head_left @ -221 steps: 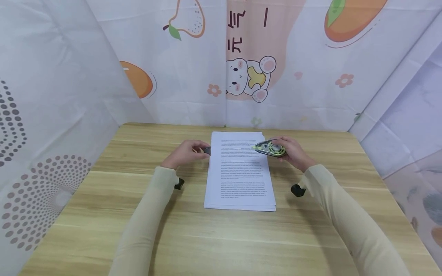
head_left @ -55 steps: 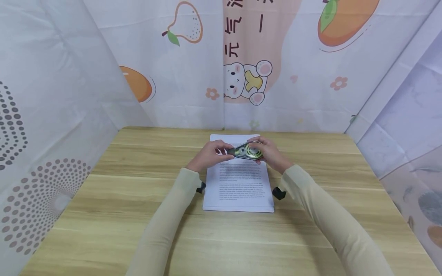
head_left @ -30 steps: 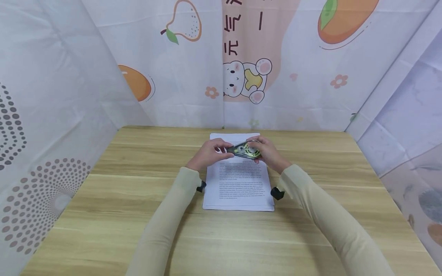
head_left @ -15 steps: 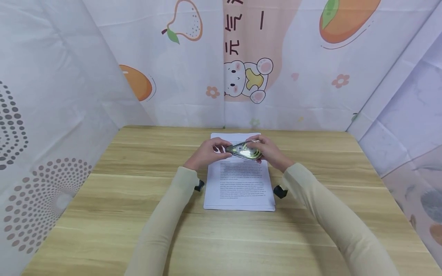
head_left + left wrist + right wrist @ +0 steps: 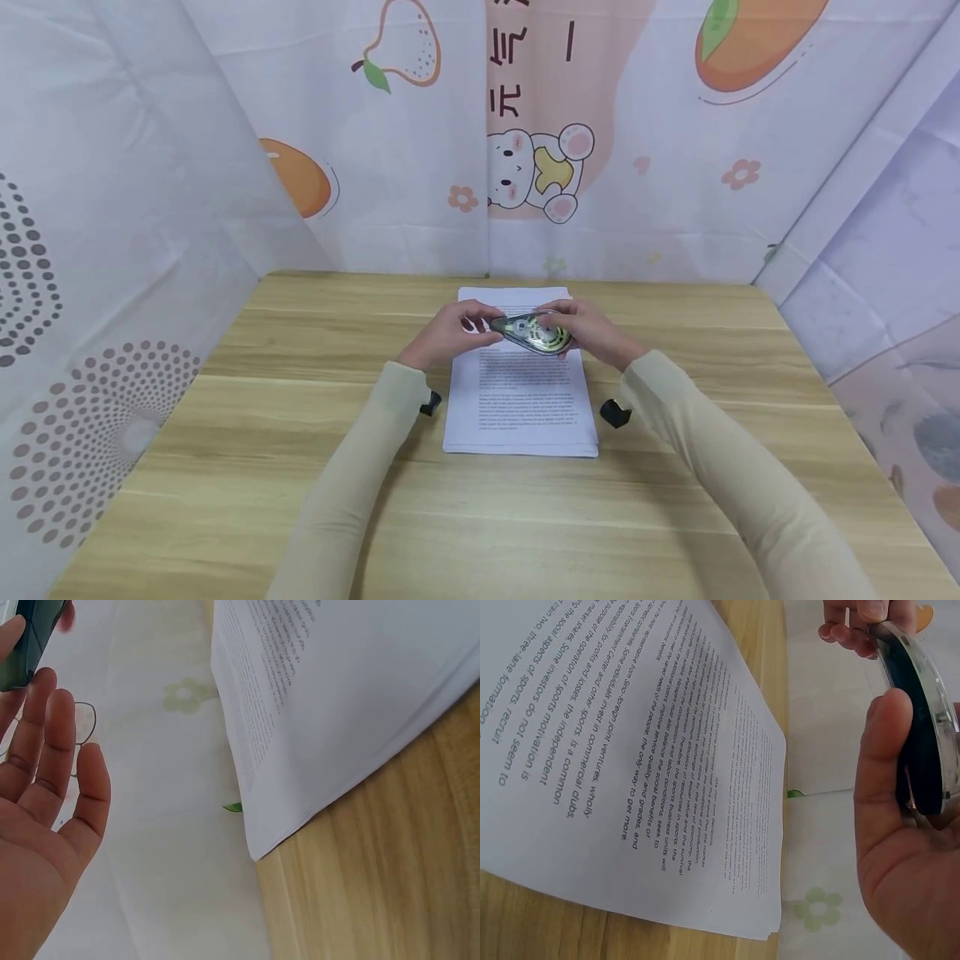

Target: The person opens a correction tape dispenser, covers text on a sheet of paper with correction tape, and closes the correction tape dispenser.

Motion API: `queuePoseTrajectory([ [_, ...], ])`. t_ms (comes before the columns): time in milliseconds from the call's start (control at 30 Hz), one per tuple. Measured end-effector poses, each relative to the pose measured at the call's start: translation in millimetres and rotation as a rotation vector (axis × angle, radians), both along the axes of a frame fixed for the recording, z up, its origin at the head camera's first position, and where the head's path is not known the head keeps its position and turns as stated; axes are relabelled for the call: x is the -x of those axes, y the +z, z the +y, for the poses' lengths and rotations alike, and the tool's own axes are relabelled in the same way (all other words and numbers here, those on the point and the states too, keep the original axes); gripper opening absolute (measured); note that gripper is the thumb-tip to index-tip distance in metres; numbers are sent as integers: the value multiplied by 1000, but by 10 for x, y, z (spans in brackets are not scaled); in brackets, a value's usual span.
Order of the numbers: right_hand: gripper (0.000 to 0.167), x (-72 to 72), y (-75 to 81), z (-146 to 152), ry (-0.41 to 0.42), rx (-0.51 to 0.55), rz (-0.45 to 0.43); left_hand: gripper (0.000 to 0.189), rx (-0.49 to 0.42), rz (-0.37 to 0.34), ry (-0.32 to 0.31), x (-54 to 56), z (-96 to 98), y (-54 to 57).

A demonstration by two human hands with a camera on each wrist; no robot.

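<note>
A correction tape [image 5: 540, 335] with a clear, yellow-green patterned body is held level above the paper in the head view. Its wide end is gripped by my right hand [image 5: 596, 333], thumb on top. At the narrow end, my left hand [image 5: 448, 333] pinches the dark cap [image 5: 498, 325] on the tip between thumb and finger. Beneath lies a stack of printed paper [image 5: 528, 400]. The left wrist view shows the other left fingers [image 5: 56, 742] stretched away from the tape. In the right wrist view, the tape's dark side [image 5: 922, 742] faces the camera.
The wooden table [image 5: 480, 525] carries the paper stack near its far edge. A patterned curtain [image 5: 375, 183] hangs behind it, with more curtains at both sides. Black wrist cameras sit below the left wrist [image 5: 431, 404] and right wrist [image 5: 615, 413].
Earlier the hands were apart, the left holding the dark cap, the right the correction tape. Both came together over the paper, with the cap at the tape's tip. Lately the tape tilted slightly.
</note>
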State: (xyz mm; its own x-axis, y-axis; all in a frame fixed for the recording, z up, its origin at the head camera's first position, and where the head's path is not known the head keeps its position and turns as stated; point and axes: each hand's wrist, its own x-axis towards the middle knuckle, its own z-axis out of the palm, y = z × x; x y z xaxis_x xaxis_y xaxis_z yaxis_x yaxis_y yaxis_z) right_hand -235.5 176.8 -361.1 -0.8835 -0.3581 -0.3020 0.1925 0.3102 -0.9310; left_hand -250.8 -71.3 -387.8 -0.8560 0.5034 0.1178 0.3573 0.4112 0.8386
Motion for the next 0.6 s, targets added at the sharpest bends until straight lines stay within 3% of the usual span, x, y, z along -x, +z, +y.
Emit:
queuePoseTrajectory([
  [300, 42, 24, -35, 46, -44, 115, -32, 41, -2, -14, 32, 20, -32, -79],
  [600, 46, 34, -64, 184, -125, 209, -45, 34, 16, -50, 33, 22, -88, -93],
])
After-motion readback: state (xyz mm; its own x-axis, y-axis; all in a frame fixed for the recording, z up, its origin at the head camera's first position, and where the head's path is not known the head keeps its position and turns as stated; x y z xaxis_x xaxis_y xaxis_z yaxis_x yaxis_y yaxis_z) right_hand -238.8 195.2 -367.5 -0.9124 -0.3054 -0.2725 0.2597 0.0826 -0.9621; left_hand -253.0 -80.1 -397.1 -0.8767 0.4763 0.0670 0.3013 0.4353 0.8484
